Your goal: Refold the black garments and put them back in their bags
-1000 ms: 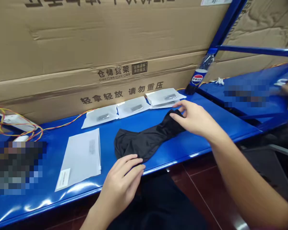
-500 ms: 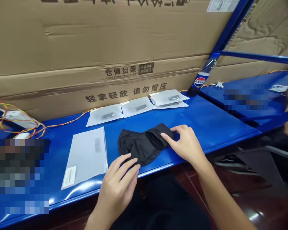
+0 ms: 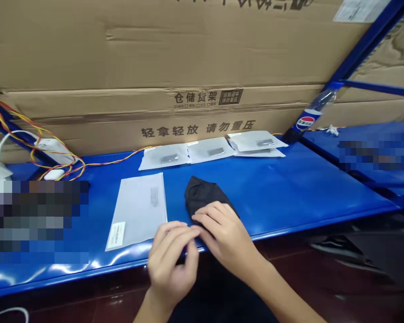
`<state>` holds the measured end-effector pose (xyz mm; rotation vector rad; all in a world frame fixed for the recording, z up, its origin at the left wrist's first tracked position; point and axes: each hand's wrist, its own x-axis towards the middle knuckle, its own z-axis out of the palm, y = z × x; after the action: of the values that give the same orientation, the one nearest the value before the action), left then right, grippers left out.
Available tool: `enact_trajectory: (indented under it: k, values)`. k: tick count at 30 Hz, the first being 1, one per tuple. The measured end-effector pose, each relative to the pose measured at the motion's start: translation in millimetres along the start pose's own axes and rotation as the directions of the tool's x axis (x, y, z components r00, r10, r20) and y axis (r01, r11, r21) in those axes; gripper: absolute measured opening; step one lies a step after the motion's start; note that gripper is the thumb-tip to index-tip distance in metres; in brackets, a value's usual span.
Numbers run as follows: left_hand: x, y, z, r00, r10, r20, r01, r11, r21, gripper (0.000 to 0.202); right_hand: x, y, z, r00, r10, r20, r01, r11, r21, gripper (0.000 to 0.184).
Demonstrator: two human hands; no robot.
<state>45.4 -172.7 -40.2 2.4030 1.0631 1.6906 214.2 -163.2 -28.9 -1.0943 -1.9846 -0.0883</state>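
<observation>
Big change on the blue steel shelf (image 3: 289, 193): black fabric (image 3: 202, 194) folded down short, no longer the long stretched shape of half a second ago, now a compact wedge at 12 o'clock from the hands, close to the shelf's near edge. Right hand (image 3: 224, 237) draped over its near end, fingers together, pressing from above. Left hand (image 3: 171, 258) right up against it, fingertips meeting the right fingers at the fabric's edge; whether pinching cloth there, impossible to tell. Both hands now gathered at one spot, no longer working opposite ends. At 10 o'clock, just beside the fabric, a white plastic envelope (image 3: 138, 208) lying flat, label at its lower corner. Farther out at 12 o'clock, sealed white packets (image 3: 210, 149) in a row along a cardboard carton (image 3: 188, 54). At 2 o'clock, a Pepsi bottle (image 3: 306, 121), tilted, at the shelf's far end.
</observation>
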Motion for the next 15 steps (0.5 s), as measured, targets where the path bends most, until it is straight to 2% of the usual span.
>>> enact_trajectory:
  k: [2, 4, 5, 6, 7, 9, 11, 13, 15]
  values:
    - [3, -2, -10.5, 0.995, -0.024, -0.097, 0.034, 0.994, 0.102, 0.028, -6, 0, 0, 1.000, -0.010, -0.005, 0.011, 0.997, 0.077, 0.011]
    - [8, -12, -18.8, 0.992, -0.059, -0.114, 0.087, 0.961, 0.263, 0.020, -9, 6, -4, 0.997, -0.005, -0.074, 0.010, 0.998, 0.069, 0.020]
    - [11, -20, -21.2, 0.991, -0.100, -0.094, 0.127, 0.925, 0.359, 0.014, -10, 10, -7, 0.998, -0.007, -0.066, 0.010, 0.999, 0.043, 0.029]
    - [14, -29, -22.2, 0.985, -0.161, -0.057, 0.169, 0.873, 0.458, 0.016, -11, 13, -8, 1.000, -0.009, -0.014, 0.009, 1.000, 0.010, 0.042]
    - [16, -38, -22.0, 0.971, -0.238, -0.007, 0.202, 0.807, 0.556, 0.026, -12, 16, -9, 0.998, -0.011, 0.069, 0.012, 1.000, -0.020, 0.058]
    - [21, -54, -19.4, 0.915, -0.391, 0.105, 0.205, 0.671, 0.712, 0.046, -15, 20, -9, 0.970, -0.015, 0.244, 0.029, 0.998, -0.054, 0.089]
    - [25, -62, -17.4, 0.850, -0.488, 0.198, 0.161, 0.599, 0.784, 0.045, -22, 22, -9, 0.939, -0.020, 0.343, 0.043, 0.997, -0.061, 0.108]
    - [29, -60, -19.1, 0.806, -0.519, 0.285, 0.118, 0.612, 0.782, 0.035, -33, 24, -13, 0.929, -0.052, 0.365, 0.077, 0.996, -0.053, 0.103]
    - [33, -50, -25.0, 0.771, -0.521, 0.366, 0.087, 0.656, 0.750, 0.036, -46, 28, -21, 0.933, -0.112, 0.343, 0.129, 0.991, -0.028, 0.080]
